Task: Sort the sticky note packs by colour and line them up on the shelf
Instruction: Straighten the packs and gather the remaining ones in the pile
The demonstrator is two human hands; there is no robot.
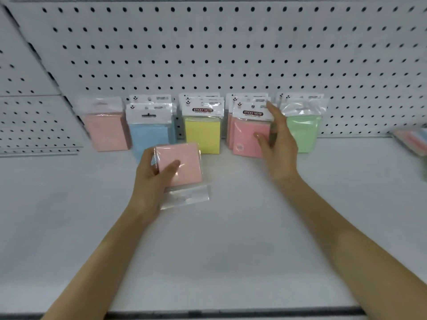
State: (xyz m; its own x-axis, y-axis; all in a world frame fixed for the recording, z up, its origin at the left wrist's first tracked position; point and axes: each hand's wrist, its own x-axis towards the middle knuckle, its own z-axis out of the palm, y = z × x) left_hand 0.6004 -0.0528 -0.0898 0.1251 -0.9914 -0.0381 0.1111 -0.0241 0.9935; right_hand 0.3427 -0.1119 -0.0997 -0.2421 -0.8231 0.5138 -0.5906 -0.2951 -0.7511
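White shelf (231,239), pegboard back wall (231,54). All positions are taken from the yellow packs (202,135), which stand upright against the wall about mid-row.

Far left of the yellow packs: pale peach-pink pack (105,129), upright, header blurred. It is the outermost in the row.

Just left of the yellow packs: blue packs (150,132), at least two, one behind the other, with white header cards showing.

In front of the yellow packs and slightly left, off the row: left hand (150,179), fingers curled round a loose pink pack (182,163), thumb across its face. The pack is tilted, and its clear wrapper flap trails toward the shelf's front edge. Its upper edge overlaps the lower corners of the blue and yellow packs in view; I cannot tell whether it touches them.

The yellow packs are several deep. The front header reads "STICKY NOTE".

Just right of the yellow packs: pink packs (247,135), several deep, with the same header.

Right hand (277,142) at the right edge of the front pink pack. Fingers are mostly straight and pointing up along its side, thumb tip on the pack's face. The hand is blurred, so I cannot tell whether it pinches the pack or only touches it.

Further right of the yellow packs, past the hand: green packs (305,128), upright and partly hidden by the fingers.

Far right of the yellow packs, at the frame edge: blurred heap of mixed packs (413,139) lying on the shelf.
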